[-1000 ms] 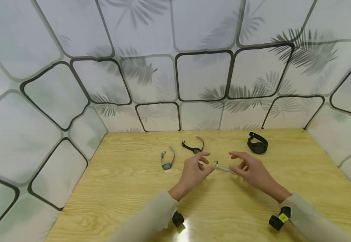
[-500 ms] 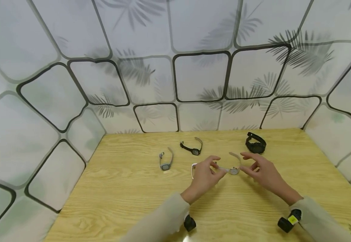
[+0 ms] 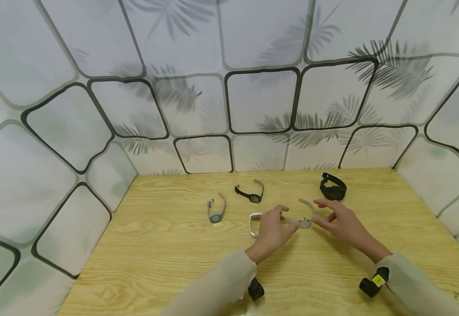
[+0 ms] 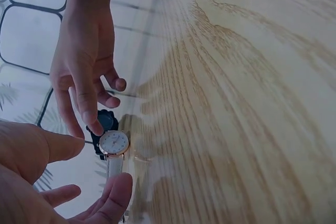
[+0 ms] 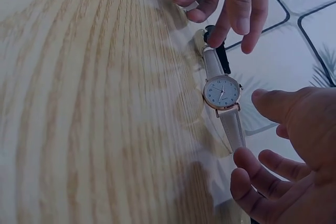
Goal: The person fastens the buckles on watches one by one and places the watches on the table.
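A wristwatch with a white dial, rose-gold rim and pale strap stands on the table, its strap ends pointing back. My left hand is at the left part of its strap, fingers bent loosely, thumb and fingers apart. At the right side of the dial is my right hand, its thumb and fingers spread. In the right wrist view its fingertips overlap the strap's lower end; whether they touch it cannot be told. A white watch is partly hidden behind my left hand.
A grey digital watch stands at the left, a small black watch further back. A chunky black watch is at the back right. Patterned fabric walls rise behind the table and at both sides.
My left hand has moved right, uncovering part of the white watch. The right hand has shifted slightly right, and the pale-strapped watch's dial now shows between the hands.
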Action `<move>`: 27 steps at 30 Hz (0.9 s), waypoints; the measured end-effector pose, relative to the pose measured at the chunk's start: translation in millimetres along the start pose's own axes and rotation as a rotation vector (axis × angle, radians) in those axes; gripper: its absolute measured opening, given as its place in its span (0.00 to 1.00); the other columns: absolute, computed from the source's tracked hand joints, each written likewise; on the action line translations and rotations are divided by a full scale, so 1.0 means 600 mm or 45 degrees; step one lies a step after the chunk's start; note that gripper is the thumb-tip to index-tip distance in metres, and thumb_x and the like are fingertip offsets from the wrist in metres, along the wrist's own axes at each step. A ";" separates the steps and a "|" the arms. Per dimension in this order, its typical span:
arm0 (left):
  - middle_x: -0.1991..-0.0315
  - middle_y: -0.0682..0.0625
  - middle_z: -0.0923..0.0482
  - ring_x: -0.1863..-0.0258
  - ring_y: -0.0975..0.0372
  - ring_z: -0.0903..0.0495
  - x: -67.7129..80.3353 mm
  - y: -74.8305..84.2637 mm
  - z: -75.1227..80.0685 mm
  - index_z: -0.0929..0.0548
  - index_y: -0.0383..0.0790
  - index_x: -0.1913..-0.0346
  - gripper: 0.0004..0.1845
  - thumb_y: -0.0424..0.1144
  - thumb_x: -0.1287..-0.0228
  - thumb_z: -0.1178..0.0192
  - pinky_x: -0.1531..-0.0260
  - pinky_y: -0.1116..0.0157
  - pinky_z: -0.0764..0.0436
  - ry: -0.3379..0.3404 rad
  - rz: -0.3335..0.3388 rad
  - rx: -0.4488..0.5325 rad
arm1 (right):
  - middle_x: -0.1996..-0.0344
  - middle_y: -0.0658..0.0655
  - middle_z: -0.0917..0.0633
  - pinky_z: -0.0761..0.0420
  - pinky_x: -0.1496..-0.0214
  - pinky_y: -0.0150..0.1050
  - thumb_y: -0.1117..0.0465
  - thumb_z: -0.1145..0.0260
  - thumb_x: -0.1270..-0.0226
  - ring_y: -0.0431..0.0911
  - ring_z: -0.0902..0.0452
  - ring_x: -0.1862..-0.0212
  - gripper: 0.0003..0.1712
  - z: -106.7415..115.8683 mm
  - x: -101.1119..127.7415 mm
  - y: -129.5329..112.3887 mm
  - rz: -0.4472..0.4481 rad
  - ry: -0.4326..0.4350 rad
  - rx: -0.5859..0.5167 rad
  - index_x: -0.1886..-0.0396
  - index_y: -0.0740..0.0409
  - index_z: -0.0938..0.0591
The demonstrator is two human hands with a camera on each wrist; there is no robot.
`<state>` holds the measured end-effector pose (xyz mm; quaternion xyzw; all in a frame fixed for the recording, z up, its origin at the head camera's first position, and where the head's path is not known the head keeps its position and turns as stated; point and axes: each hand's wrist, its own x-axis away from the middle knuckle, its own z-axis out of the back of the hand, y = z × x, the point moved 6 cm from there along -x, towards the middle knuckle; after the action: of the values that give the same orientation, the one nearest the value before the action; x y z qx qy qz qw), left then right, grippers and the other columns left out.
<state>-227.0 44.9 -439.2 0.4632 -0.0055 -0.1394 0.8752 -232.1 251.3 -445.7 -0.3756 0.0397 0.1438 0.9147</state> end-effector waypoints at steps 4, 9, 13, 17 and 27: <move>0.52 0.42 0.16 0.54 0.56 0.20 -0.002 -0.002 -0.002 0.18 0.35 0.39 0.25 0.44 0.34 0.27 0.57 0.64 0.20 0.015 0.014 -0.041 | 0.39 0.69 0.21 0.19 0.71 0.35 0.53 0.28 0.29 0.45 0.18 0.63 0.34 -0.003 -0.006 0.006 -0.010 0.001 0.056 0.30 0.63 0.26; 0.51 0.43 0.17 0.52 0.56 0.21 -0.008 -0.004 -0.007 0.18 0.35 0.40 0.25 0.43 0.35 0.27 0.51 0.59 0.20 0.021 0.022 -0.057 | 0.41 0.69 0.19 0.20 0.72 0.35 0.53 0.27 0.30 0.42 0.19 0.67 0.35 -0.007 -0.011 0.009 -0.013 -0.015 0.058 0.30 0.64 0.25; 0.51 0.44 0.17 0.51 0.56 0.21 -0.016 -0.007 -0.012 0.17 0.36 0.41 0.23 0.42 0.35 0.27 0.50 0.59 0.20 0.023 0.030 -0.047 | 0.55 0.63 0.14 0.22 0.75 0.36 0.52 0.27 0.30 0.41 0.21 0.71 0.36 -0.010 -0.015 0.014 -0.039 -0.048 0.062 0.30 0.64 0.26; 0.49 0.46 0.15 0.48 0.56 0.19 -0.025 -0.008 -0.017 0.15 0.36 0.42 0.21 0.42 0.34 0.27 0.47 0.61 0.20 0.023 0.021 -0.062 | 0.69 0.54 0.15 0.23 0.74 0.36 0.50 0.27 0.30 0.41 0.22 0.74 0.36 -0.014 -0.018 0.020 -0.074 -0.085 0.072 0.29 0.63 0.26; 0.44 0.53 0.15 0.44 0.59 0.17 -0.037 -0.012 -0.029 0.11 0.42 0.46 0.16 0.40 0.35 0.27 0.46 0.64 0.17 -0.003 0.005 -0.155 | 0.72 0.51 0.17 0.28 0.74 0.35 0.51 0.27 0.31 0.42 0.27 0.75 0.36 -0.025 -0.018 0.025 -0.088 -0.143 0.056 0.31 0.66 0.24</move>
<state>-247.8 60.4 -452.4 0.4090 0.0009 -0.1385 0.9020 -246.2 248.6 -464.7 -0.3477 -0.0215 0.1319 0.9280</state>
